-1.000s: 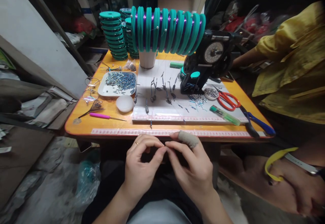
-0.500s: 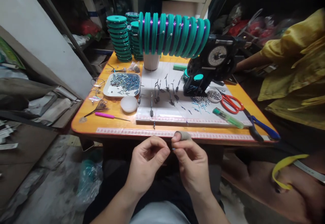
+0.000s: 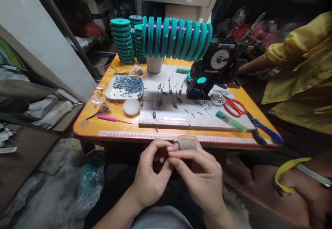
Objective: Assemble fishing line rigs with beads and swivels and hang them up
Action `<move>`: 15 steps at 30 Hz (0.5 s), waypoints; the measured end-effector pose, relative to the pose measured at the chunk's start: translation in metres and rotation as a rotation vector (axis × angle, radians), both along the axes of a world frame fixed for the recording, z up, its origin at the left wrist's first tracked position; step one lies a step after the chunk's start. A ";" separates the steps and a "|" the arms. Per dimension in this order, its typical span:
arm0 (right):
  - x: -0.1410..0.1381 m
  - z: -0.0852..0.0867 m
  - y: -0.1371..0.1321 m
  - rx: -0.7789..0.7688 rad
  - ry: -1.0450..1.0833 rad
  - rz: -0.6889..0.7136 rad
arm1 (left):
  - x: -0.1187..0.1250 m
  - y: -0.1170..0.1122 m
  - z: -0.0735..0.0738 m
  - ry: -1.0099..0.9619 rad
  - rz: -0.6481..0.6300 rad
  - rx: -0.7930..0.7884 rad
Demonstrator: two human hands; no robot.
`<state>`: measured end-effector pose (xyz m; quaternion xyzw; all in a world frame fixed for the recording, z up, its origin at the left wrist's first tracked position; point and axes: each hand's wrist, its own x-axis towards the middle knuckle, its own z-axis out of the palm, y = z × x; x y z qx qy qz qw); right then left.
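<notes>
My left hand [image 3: 152, 174] and my right hand [image 3: 201, 173] meet at the fingertips in front of the table's near edge. Both are closed in a pinch, and the fingers hide whatever lies between them. A grey-beige wrap [image 3: 187, 144] covers one finger of the right hand. Just beyond the hands, a paper measuring strip [image 3: 124, 135] runs along the edge. Behind it lies a white board [image 3: 171, 116], with several dark weighted line pieces [image 3: 174, 101] on or above it. Over the board hangs a row of teal spools [image 3: 177, 38] wound with purple line.
To the left are a white tray [image 3: 110, 91] of small dark tubes, a white cup [image 3: 131, 107] and a pink-handled needle tool [image 3: 107, 118]. On the right lie red scissors [image 3: 234, 107], blue-handled pliers [image 3: 268, 131] and a green tube [image 3: 230, 121]. A person in a yellow shirt [image 3: 298, 63] is at the right.
My hands have come together, the right one shifting left and overlapping the left fingertips. A tiny blue piece seen at the right fingertips earlier is now hidden. The view has shifted slightly.
</notes>
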<state>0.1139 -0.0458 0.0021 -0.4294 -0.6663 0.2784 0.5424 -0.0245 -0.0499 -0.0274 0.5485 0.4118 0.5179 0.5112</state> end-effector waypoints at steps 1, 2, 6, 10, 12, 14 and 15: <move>0.002 -0.001 0.000 -0.025 0.026 -0.013 | 0.000 -0.001 0.001 -0.022 0.001 -0.015; 0.004 -0.002 -0.001 -0.049 0.051 -0.018 | 0.000 -0.001 0.002 -0.037 0.003 -0.023; 0.008 -0.005 -0.004 -0.111 0.144 0.001 | -0.001 0.002 0.004 -0.041 0.033 0.028; 0.009 -0.008 -0.005 -0.178 0.237 0.021 | -0.001 0.006 0.005 -0.018 0.056 0.089; 0.009 -0.012 -0.006 -0.218 0.307 0.025 | -0.002 0.006 0.006 -0.011 0.086 0.103; 0.010 -0.017 -0.006 -0.274 0.423 0.044 | -0.002 0.006 0.007 -0.006 0.111 0.140; 0.010 -0.019 -0.006 -0.314 0.495 0.062 | -0.001 0.005 0.008 0.000 0.118 0.171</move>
